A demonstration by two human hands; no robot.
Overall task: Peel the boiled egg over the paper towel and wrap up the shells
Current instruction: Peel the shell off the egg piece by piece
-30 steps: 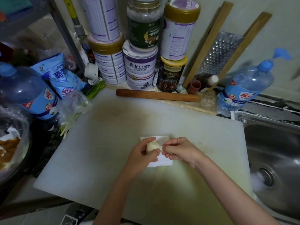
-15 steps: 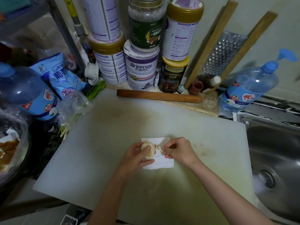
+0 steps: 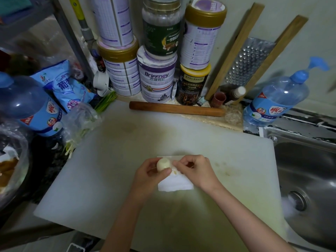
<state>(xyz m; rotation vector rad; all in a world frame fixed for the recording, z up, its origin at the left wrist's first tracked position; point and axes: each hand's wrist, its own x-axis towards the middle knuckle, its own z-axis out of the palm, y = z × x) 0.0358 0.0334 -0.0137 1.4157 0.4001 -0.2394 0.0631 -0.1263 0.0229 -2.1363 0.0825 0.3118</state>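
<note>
At the centre, cutting board (image 3: 118,170): white and stained; it fills the middle of the counter, and both forearms reach over it from 6 o'clock.
Sink (image 3: 309,175): steel, at 3 o'clock of the board, its drain towards 4 o'clock.
Left water bottle (image 3: 27,106): large, blue-labelled, at 9 o'clock of the board, next to a blue snack bag (image 3: 67,88).
Right water bottle (image 3: 278,100): clear with a blue pump top, at 2 o'clock, behind the sink.
Tins (image 3: 156,82): stacked in two tiers against the wall at 12 o'clock.
Grater (image 3: 249,64): metal in a wooden frame, leaning on the wall at 1 o'clock.
Rolling pin (image 3: 176,109): wooden, lying along the board's far edge in front of the tins.
Left hand (image 3: 151,177): fingers and thumb curled around the egg, holding it above the towel.
Right hand (image 3: 196,170): fingers curled, fingertips at the egg's 3 o'clock side; whether they pinch a piece of shell cannot be told.
Paper towel (image 3: 174,184): white, folded, flat on the board below both hands, towards the board's 5 o'clock.
Egg (image 3: 163,164): pale and smooth on its visible top, in the left hand's grasp, over the towel's 10 o'clock corner.
Shell bits (image 3: 175,172): small yellowish fragments on the towel, at 4 o'clock of the egg.
</note>
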